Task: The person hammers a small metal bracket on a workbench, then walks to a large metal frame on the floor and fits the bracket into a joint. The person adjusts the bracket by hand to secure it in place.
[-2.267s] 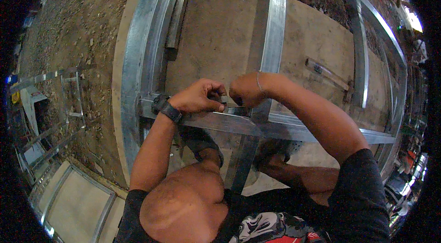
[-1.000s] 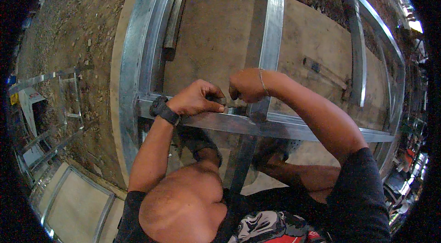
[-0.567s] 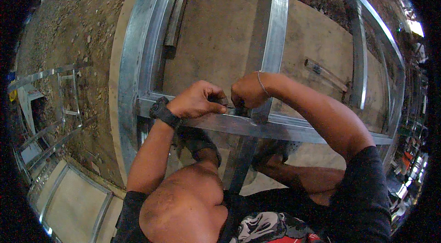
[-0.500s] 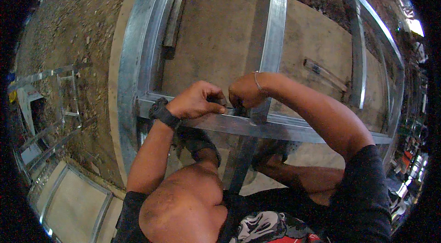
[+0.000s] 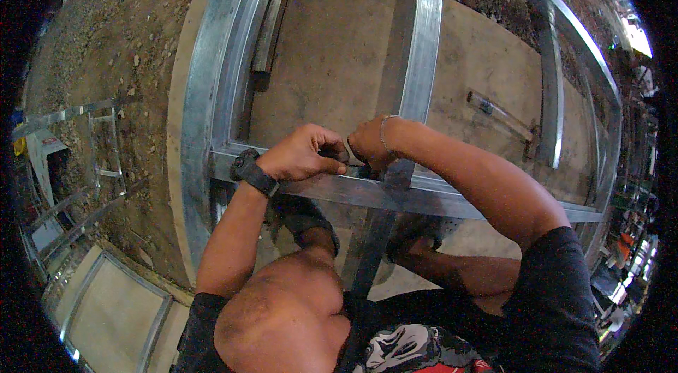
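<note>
From where I stand, the metal frame (image 5: 422,27) fills the middle of the frame and runs up to the top edge, over a brown board (image 5: 332,41). Both hands meet at its crossbar (image 5: 346,189), just below centre. The left hand (image 5: 300,154) rests on it near the left end, thumb and forefinger curled close together; if they pinch something, it's too small and dark for me to tell. The right hand (image 5: 374,142) is bent down just beside it, near the joint with the long middle bar, its fingertips hidden, so I can't tell what it grips. The metal looks stiff and smooth, probably slippery and awkwardly heavy as a whole; I'd judge the flat sides of the crossbar the best hold, away from edges that may be sharp.
</note>
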Action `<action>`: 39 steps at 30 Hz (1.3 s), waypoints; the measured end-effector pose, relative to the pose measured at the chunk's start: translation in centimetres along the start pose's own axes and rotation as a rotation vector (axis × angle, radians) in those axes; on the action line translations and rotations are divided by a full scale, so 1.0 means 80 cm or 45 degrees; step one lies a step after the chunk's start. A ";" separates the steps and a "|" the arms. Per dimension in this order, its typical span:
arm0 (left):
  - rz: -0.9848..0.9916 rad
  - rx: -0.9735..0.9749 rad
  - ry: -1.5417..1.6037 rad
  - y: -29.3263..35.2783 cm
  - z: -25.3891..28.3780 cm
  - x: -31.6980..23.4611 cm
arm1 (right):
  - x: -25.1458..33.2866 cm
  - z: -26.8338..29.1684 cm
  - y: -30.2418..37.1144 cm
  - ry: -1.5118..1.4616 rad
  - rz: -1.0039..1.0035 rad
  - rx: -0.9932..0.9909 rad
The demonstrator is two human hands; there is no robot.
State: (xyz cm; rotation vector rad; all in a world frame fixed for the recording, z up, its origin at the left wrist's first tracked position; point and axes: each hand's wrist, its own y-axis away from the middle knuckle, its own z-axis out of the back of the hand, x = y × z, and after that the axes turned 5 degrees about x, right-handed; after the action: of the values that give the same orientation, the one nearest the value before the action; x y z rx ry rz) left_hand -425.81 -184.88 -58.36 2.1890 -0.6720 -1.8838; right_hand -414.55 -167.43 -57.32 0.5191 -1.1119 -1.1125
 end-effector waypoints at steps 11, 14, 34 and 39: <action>0.067 -0.009 -0.087 0.002 -0.002 -0.013 | -0.009 -0.009 0.013 0.032 0.029 -0.177; -0.006 -0.073 -0.122 0.000 -0.003 -0.009 | -0.014 -0.001 0.032 -0.024 0.090 -0.332; 0.085 0.066 -0.055 0.021 0.017 -0.022 | -0.008 -0.011 0.049 -0.092 0.179 -0.360; 0.084 0.201 -0.037 0.023 0.029 -0.020 | -0.016 -0.017 0.043 -0.200 0.211 -0.370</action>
State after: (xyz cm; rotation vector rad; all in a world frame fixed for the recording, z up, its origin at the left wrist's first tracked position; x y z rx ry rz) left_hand -428.62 -185.41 -56.57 2.2049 -0.9163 -1.8921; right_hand -411.82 -165.14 -55.66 0.1112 -1.0830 -1.1586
